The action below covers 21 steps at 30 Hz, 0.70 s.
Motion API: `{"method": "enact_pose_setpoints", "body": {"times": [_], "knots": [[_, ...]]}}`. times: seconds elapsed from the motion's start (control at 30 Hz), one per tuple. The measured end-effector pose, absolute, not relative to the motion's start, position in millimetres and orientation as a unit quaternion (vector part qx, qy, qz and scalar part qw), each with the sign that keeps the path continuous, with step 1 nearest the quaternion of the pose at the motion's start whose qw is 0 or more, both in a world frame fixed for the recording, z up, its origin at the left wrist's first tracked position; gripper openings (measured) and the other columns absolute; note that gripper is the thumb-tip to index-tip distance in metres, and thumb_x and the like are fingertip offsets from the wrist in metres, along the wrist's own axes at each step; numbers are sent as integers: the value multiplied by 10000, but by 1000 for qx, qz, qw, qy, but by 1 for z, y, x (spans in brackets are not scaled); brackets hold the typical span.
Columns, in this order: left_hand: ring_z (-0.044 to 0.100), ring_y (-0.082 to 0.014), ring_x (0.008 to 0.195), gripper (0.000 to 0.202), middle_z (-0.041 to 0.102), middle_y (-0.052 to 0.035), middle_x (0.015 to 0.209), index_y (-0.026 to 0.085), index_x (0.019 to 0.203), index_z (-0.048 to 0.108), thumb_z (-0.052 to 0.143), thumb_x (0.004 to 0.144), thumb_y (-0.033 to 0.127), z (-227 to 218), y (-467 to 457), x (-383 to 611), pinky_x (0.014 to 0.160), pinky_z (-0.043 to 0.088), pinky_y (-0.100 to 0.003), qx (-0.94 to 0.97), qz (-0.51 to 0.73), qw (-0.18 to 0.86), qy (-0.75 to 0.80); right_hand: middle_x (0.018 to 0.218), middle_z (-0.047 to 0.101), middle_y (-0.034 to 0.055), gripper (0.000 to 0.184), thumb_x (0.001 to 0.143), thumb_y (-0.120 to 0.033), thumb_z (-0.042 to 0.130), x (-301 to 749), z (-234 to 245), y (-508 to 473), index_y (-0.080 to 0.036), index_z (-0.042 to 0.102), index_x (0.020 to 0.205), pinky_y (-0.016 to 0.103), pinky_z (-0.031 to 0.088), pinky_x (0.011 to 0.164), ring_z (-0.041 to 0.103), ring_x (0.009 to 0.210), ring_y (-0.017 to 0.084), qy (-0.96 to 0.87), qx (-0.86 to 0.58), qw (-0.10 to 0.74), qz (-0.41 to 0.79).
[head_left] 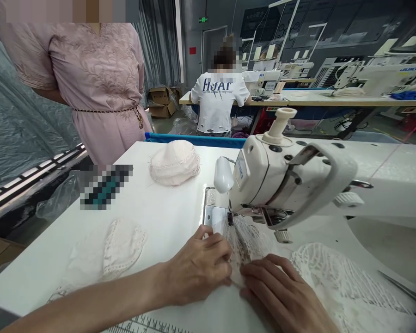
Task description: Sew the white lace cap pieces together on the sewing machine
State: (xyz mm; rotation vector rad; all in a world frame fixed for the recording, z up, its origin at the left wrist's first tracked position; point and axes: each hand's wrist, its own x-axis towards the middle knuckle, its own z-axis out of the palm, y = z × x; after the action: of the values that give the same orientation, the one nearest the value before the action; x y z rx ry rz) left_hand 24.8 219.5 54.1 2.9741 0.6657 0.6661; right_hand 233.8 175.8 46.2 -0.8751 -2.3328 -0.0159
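White lace fabric [244, 238] runs in gathered folds under the needle area of a white sewing machine [260, 175]. My left hand [203, 266] is closed, its fingers curled and pinching the lace's left edge just in front of the metal needle plate [215, 217]. On the other side, my right hand [280, 289] has its fingers bent together, gripping the near edge of the lace; its thumb is partly hidden below. The two hands are a small gap apart. More white lace [336, 268] spreads over the table to the right of my right hand.
A rounded pale fabric piece [175, 164] and a smaller lace piece [123, 247] lie on the white table [166, 212]. Tweezers [402, 286] rest at right, a ruler [149, 323] at the front edge. One person [104, 88] stands opposite; another [218, 99] sits beyond.
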Motion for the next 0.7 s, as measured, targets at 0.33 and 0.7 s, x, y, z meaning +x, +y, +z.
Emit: {"method": "enact_pose_setpoints", "body": {"times": [0.33,0.7], "knots": [[499,-102,713,105,585,20,754,168,830,576,502,864,103,49,214,27,772,363,-317,948,248,-15,201,936,678,87,392,994,-190,193,243,41,173,-165,584,1008,337,438,795,602,877,166,-891,-341,298,5],[510,-121,714,167,607,-12,765,142,679,572,537,794,25,56,207,25,735,415,-324,952,233,-83,179,926,695,98,370,985,-201,235,247,40,169,-142,599,1002,371,422,826,620,872,180,-917,-283,281,-10]]}}
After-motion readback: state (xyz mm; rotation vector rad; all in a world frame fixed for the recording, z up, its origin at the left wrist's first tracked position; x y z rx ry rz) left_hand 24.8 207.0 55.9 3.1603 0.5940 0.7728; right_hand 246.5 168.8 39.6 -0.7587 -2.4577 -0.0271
